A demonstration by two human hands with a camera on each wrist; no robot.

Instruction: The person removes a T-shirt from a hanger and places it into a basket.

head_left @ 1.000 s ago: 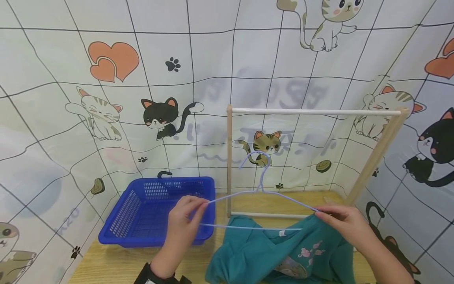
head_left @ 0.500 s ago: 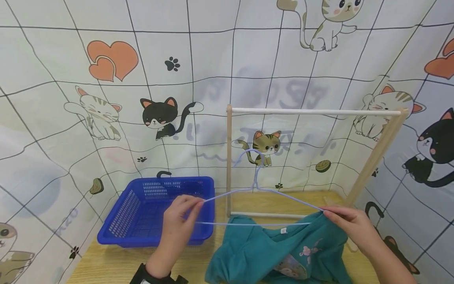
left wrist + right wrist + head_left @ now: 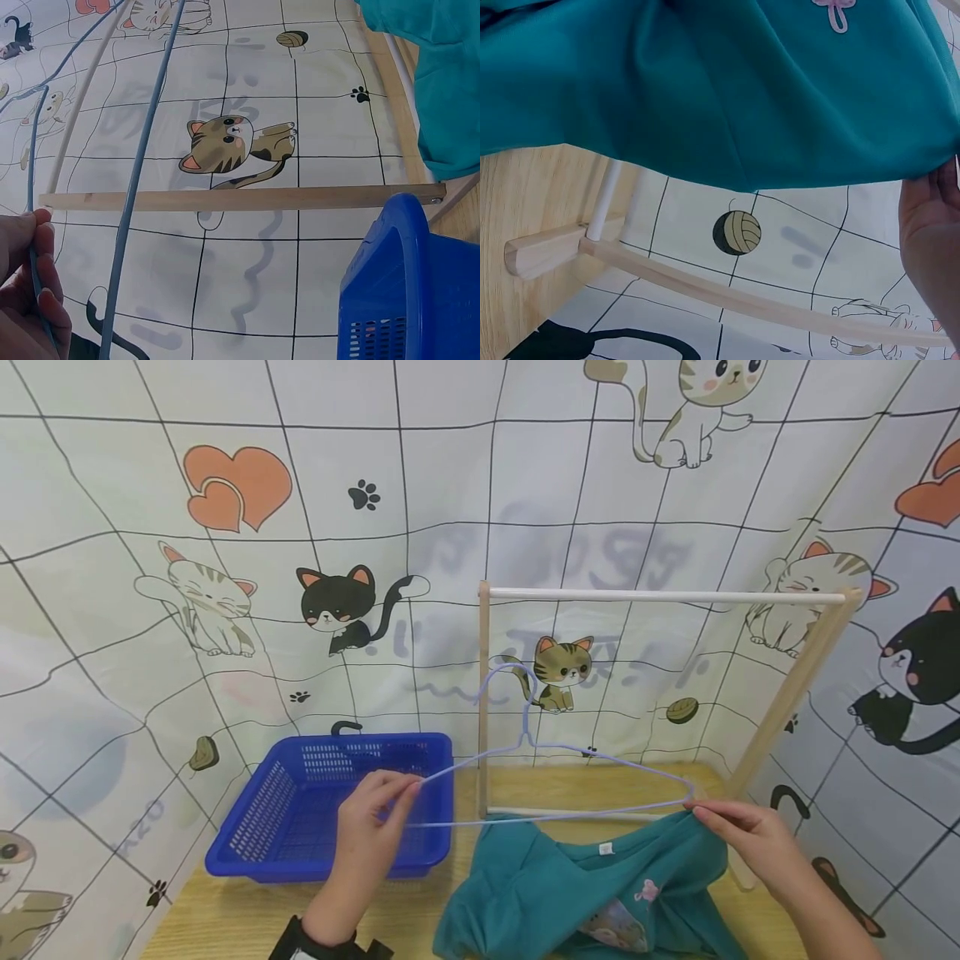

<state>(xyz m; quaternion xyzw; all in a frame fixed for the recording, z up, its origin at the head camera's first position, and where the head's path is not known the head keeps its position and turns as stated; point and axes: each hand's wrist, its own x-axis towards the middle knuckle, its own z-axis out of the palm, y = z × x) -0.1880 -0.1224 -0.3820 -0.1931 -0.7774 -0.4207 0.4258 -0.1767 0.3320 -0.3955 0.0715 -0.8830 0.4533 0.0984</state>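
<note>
I've got left fingers pinching the hanger, one end hidden, and right fingers pinching the teal top, bottom kinda cut off.

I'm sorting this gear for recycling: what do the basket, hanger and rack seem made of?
Basket: likely plastic, semi-glossy; perforated walls look molded.
Hanger: perhaps coated wire; thin, smooth, evenly colored.
Rack: apparently wood, pale, matte, faintly grained; white bars uncertain.

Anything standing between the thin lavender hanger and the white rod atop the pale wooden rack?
Nothing visible stands between the lavender hanger and the white top rod in the head view. The blue plastic basket sits left of the rack, and the teal fabric shirt lies below the rod.
</note>
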